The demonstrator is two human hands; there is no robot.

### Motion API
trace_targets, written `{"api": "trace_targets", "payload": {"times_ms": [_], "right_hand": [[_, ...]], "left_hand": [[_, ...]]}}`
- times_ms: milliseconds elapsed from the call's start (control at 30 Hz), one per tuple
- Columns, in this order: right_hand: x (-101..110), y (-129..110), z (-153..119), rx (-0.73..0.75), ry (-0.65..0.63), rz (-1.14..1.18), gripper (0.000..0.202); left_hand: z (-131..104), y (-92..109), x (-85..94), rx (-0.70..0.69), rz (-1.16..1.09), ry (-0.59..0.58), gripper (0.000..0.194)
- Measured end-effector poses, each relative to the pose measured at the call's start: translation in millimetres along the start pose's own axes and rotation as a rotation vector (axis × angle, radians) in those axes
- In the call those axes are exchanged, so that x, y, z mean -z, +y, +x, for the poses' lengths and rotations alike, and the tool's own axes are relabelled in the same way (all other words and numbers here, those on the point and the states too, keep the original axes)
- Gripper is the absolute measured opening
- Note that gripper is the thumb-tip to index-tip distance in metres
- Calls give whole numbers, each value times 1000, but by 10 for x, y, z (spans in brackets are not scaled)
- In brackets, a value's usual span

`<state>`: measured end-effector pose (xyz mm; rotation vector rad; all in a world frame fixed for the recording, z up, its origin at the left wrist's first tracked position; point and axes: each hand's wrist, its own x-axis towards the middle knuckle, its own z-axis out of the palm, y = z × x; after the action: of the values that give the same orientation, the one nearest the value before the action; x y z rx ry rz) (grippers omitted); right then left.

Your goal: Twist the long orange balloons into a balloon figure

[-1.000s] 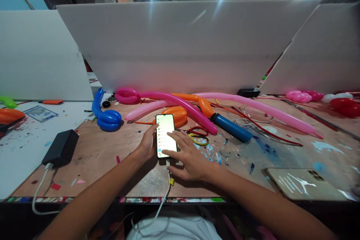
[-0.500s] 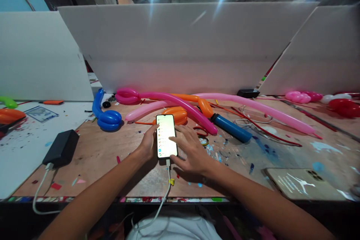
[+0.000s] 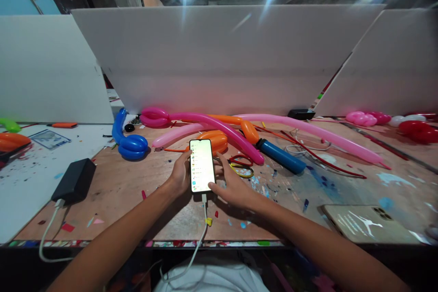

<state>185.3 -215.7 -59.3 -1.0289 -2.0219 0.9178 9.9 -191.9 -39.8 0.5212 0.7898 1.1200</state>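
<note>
A lit smartphone [image 3: 202,166] is held upright between both hands, its screen showing a list too small to read. My left hand [image 3: 180,174] grips its left edge, thumb at the front. My right hand [image 3: 233,187] clasps the right edge, its thumb at the lower right corner of the screen. A white charging cable [image 3: 204,214] is plugged into the phone's bottom end. Behind the phone lies an orange balloon [image 3: 216,140], partly hidden. Scissors with red and yellow handles [image 3: 243,171] rest just beyond my right hand.
Around lie a blue balloon [image 3: 132,147], a magenta balloon [image 3: 212,124], a pale pink balloon [image 3: 328,134] and a blue hand pump [image 3: 282,156]. A black power bank [image 3: 74,180] stands left; another phone [image 3: 369,223] lies right. White boards [image 3: 226,54] wall off the back.
My right hand's fingers have drawn back from over the screen to the phone's right edge. More of the scissors shows. My left hand and the phone have hardly moved.
</note>
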Motion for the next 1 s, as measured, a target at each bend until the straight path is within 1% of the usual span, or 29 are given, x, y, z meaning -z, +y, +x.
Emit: {"api": "trace_targets", "payload": {"times_ms": [67,100,167,267,333,400,467,567,700,833,1000], "right_hand": [[-28,16,31,-130,-89,233,88],[-44,25,44,-163,-119,334,86],[-73,39,56,-170,-129,482,79],[-104,30,29,-196,-108,612,68],[-114,8,-3,-267,-128,687,67],[-117,-13,-28,-330,-153,754,68],[-114,-28,-39,-362,-170,798,64],[-105,-34,-37,-393,-215,829,56],[-112,-15,-34,-415,-256,838,53],[-142,12,-33,-423,-248,861,46],[-146,27,-25,-425,-234,847,43]], "left_hand": [[14,-1,17,-19,10,-15,38],[22,-3,26,-32,15,-9,37],[35,-4,39,-58,14,-21,37],[22,-2,30,-95,-13,-93,39],[-8,2,7,-100,-34,-120,39],[-46,6,-20,-88,-54,-122,36],[-84,15,-47,-80,-57,-118,35],[-134,41,-83,-68,-15,-114,38],[-176,78,-121,-94,25,-115,37],[-194,92,-150,-133,37,-107,35],[-232,105,-186,-124,32,-79,32]]}}
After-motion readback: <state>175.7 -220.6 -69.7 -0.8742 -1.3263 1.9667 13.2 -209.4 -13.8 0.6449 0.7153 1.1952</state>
